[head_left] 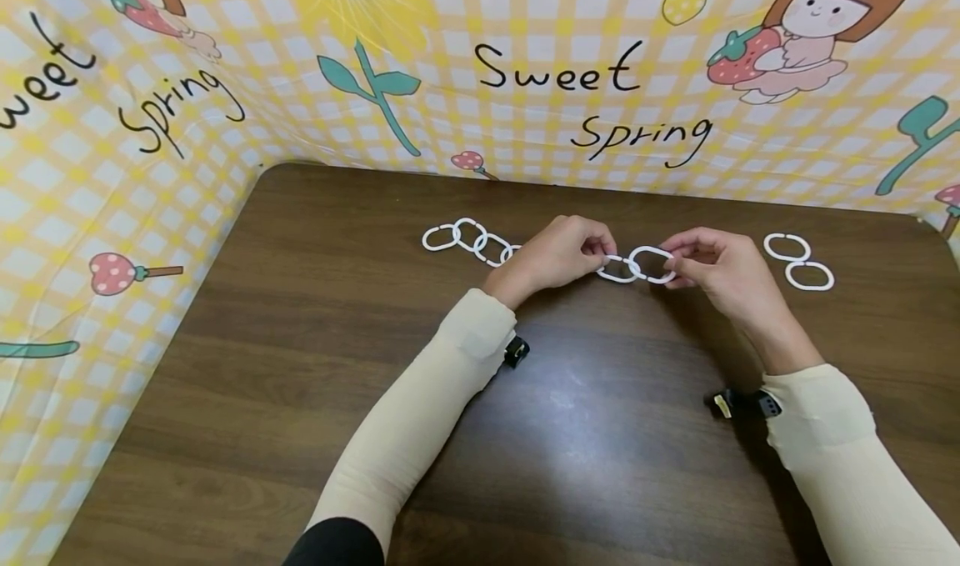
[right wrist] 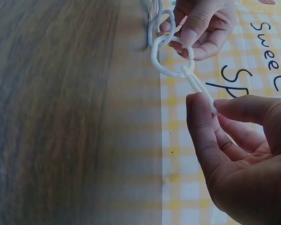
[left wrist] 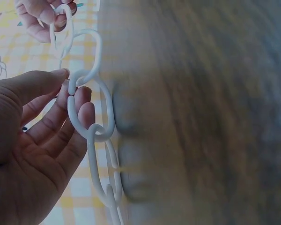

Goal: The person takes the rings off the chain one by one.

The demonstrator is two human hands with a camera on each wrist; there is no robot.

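Observation:
A chain of white plastic links (head_left: 480, 239) runs across the dark table, passing behind my left hand (head_left: 555, 253). With thumb and forefinger, the left hand pinches one link of it; the left wrist view shows a small gap in the side of a link (left wrist: 110, 110) by the fingertips. My right hand (head_left: 726, 272) grips the chain's right end link (head_left: 651, 249) between thumb and fingers. In the right wrist view that end link (right wrist: 201, 89) is threaded through its neighbour (right wrist: 155, 61), and the stretch between the hands is raised off the table.
Right of the right hand, two more white links (head_left: 801, 262) lie overlapping on the wooden table (head_left: 300, 366); whether they are joined I cannot tell. A yellow checked cloth (head_left: 420, 116) with printed pictures rises behind the table and along its left side.

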